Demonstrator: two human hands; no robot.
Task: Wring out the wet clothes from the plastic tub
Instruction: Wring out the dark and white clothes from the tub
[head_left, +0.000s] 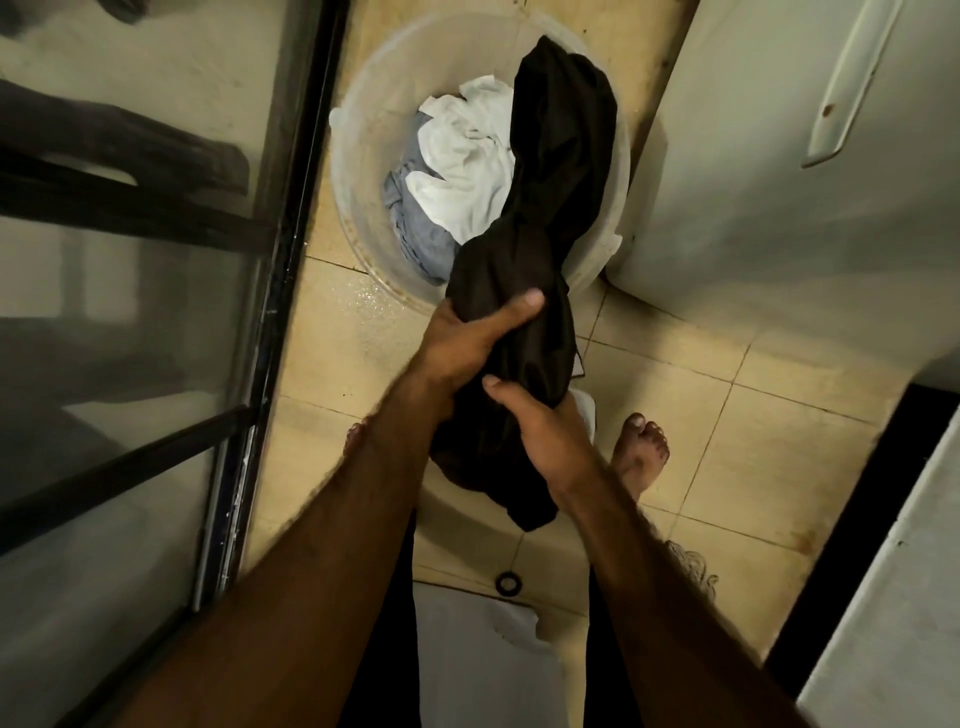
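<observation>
Black garment (540, 234) clenched by left hand (467, 338) and right hand (540, 436), trailing into plastic tub (358, 208) beside white cloth (467, 156).

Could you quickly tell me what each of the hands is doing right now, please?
Left hand: closed around the black garment, gripping its upper twisted part.
Right hand: closed on the same black garment, lower down.

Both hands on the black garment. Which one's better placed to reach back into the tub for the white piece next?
Left, probably. The left hand grips the black garment just at the tub rim, nearest the white cloth. The right hand sits lower, farther away.
</observation>
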